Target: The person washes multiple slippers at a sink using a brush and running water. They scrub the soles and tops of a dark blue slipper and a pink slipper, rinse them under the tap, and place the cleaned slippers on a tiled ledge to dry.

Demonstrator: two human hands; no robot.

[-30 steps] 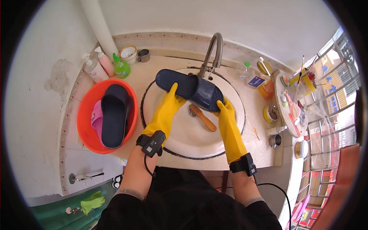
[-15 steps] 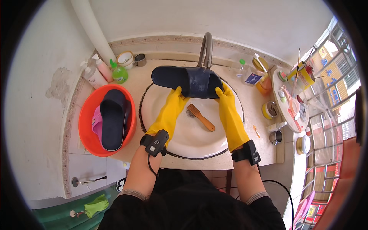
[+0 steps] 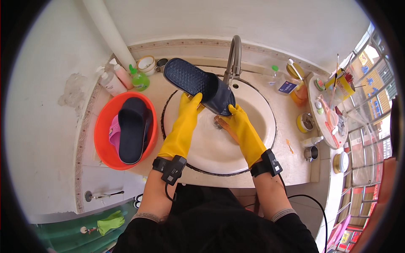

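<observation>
Both my hands, in yellow rubber gloves, hold a dark navy slide slipper [image 3: 187, 76] over the sink [image 3: 211, 154], tilted with its toe end to the lower right. My left hand [image 3: 190, 103] is closed on its near edge by the strap. With my right hand [image 3: 236, 114] I grip the toe end, under the faucet [image 3: 236, 59]. A wooden-handled brush [image 3: 230, 131] lies in the basin below, partly hidden by my right glove. To the left, a second navy slipper [image 3: 131, 139] rests in an orange-red basin [image 3: 100, 141] with something pink [image 3: 114, 131].
Pump bottles [image 3: 113, 84], a green soap bottle [image 3: 140, 80] and a cup stand at the back left. On the right are a clear bottle [image 3: 287, 85], a jar [image 3: 305, 122], a metal cup [image 3: 311, 153] and a cluttered small shelf [image 3: 327, 114].
The slipper has turned clockwise, its heel end rising and its toe end dropping toward me. My right hand has moved left and nearer, now covering part of the brush.
</observation>
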